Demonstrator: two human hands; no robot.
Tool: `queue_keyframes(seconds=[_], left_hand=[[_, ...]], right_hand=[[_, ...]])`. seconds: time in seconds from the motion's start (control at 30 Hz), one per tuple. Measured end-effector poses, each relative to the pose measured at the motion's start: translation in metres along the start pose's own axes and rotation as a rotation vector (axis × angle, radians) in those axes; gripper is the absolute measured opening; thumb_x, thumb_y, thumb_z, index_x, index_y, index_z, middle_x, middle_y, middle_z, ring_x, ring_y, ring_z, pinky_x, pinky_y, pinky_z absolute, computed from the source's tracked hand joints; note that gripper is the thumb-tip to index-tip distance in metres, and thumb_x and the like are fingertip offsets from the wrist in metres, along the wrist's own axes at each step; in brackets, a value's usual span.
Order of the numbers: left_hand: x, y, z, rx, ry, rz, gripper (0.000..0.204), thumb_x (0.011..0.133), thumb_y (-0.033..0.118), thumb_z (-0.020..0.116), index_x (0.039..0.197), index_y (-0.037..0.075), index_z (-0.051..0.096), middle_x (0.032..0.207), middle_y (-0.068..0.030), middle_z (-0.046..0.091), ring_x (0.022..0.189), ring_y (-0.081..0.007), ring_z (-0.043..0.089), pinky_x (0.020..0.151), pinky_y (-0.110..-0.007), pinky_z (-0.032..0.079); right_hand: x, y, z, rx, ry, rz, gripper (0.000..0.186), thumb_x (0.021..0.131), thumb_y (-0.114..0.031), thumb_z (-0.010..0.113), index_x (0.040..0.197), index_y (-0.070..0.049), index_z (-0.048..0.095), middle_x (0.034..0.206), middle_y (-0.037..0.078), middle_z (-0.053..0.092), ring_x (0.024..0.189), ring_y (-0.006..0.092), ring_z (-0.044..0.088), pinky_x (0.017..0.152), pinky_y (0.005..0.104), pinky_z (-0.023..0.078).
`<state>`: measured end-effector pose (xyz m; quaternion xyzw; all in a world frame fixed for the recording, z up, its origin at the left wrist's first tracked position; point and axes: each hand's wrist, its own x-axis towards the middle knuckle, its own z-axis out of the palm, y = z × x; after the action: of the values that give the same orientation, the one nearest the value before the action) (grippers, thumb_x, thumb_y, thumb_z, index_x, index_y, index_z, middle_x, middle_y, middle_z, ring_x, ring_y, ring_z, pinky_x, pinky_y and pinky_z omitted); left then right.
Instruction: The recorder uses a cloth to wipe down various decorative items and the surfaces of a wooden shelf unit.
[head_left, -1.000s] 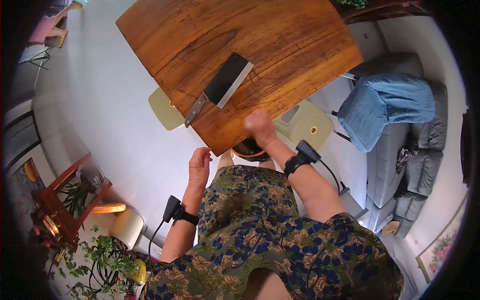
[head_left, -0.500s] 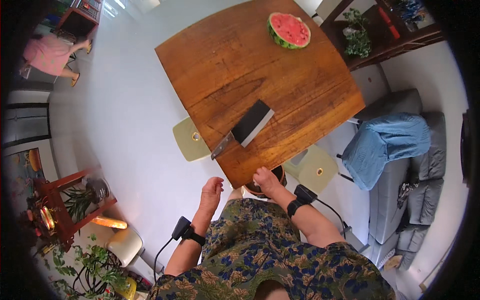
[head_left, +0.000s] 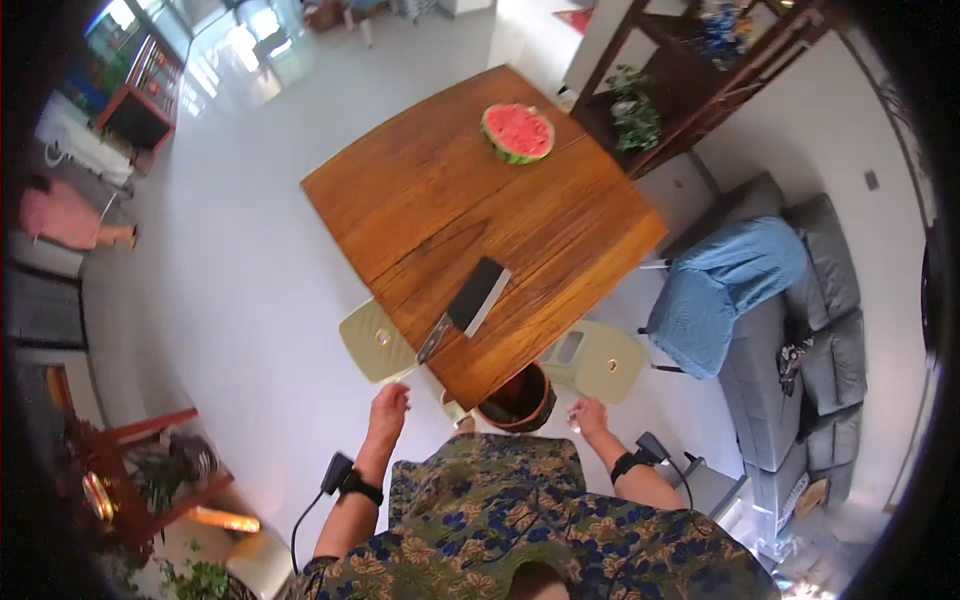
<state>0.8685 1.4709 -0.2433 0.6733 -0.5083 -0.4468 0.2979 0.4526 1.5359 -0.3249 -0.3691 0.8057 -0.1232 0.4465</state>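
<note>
My left hand (head_left: 388,408) hangs in the air left of the table's near corner, its fingers curled in with nothing visible in them. My right hand (head_left: 590,414) is right of a brown bucket (head_left: 545,402), fingers pinched together; a small pale spot shows at their tips, too small to name. On the wooden table (head_left: 400,190) lies a cleaver (head_left: 478,297) with a broad dark blade, its handle toward the near left edge. A cut watermelon half (head_left: 519,132) rests at the far side, red flesh up. Neither hand touches the table.
Two pale green stools (head_left: 375,345) (head_left: 606,362) stand by the table's near sides. At the right are a chair draped in blue cloth (head_left: 710,300) and a grey sofa (head_left: 765,400). A person in pink (head_left: 68,215) is far left. Dark wooden shelves hold a plant (head_left: 635,110).
My right hand has left the table's near edge and moved right, past the bucket, which now shows more fully. My left hand stays curled. The view has shifted, and the person in pink has changed posture.
</note>
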Motion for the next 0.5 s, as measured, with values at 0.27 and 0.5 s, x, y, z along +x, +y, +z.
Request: queue_keyframes(seconds=[0.27, 0.5], left_hand=[[-0.045, -0.044, -0.004, -0.059, -0.009, -0.05, 0.013, 0.079, -0.002, 0.044, 0.083, -0.001, 0.056, 0.062, -0.0079, 0.053, 0.052, -0.0146, 0.054, 0.049, -0.028, 0.049], [-0.039, -0.042, 0.022, -0.24, -0.222, -0.09, 0.017, 0.076, -0.005, 0.039, 0.083, -0.003, 0.055, 0.062, -0.0087, 0.053, 0.052, -0.0144, 0.055, 0.047, -0.029, 0.051]], right_hand=[[-0.039, -0.008, 0.016, -0.23, 0.017, -0.338, 0.006, 0.064, -0.021, 0.059, 0.066, -0.016, 0.063, 0.071, 0.008, 0.059, 0.075, 0.0271, 0.057, 0.067, 0.0388, 0.046], [-0.059, 0.028, -0.014, -0.058, 0.18, -0.188, 0.007, 0.066, -0.019, 0.06, 0.071, -0.015, 0.064, 0.074, 0.009, 0.059, 0.075, 0.0266, 0.058, 0.067, 0.0371, 0.047]])
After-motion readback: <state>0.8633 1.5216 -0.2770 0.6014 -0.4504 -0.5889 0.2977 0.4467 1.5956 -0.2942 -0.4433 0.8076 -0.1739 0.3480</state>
